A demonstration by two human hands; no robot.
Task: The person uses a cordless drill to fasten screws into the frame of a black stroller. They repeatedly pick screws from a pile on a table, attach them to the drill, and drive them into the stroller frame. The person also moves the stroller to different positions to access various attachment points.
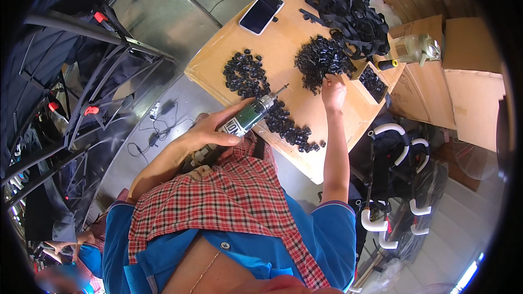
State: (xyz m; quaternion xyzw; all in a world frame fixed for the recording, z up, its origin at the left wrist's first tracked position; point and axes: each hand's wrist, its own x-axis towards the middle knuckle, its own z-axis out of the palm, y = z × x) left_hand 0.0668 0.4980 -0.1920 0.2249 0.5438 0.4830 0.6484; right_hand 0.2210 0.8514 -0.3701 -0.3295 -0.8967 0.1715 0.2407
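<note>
Cardboard forms the worktop [305,130], which is seen at a slant and bent by the lens. A green drill [248,118] is gripped in the left hand [210,130], fingers closed round its body; the bit is pointed toward the middle of the worktop, and the drill's rear end is hidden behind the hand and a plaid cloth [229,196] on the lap. The right hand [333,91] is stretched to the far pile [321,61] of small black parts, fingertips touching its near edge; whether a part is pinched cannot be told, since the fingertips are curled away from the camera. A second spread of black parts [248,73] lies left of the bit, and a trail of them [291,128] runs beneath the drill toward the near edge. Individual parts are too small for their shape to be made out. A tangle of black straps [351,13] lies at the far end, partly covering pale wrapping. A phone [261,12] lies face up, well apart from both hands. A box [373,83] of black parts stands just beside the right hand, and a clear jug [414,49] is seen beyond it.
</note>
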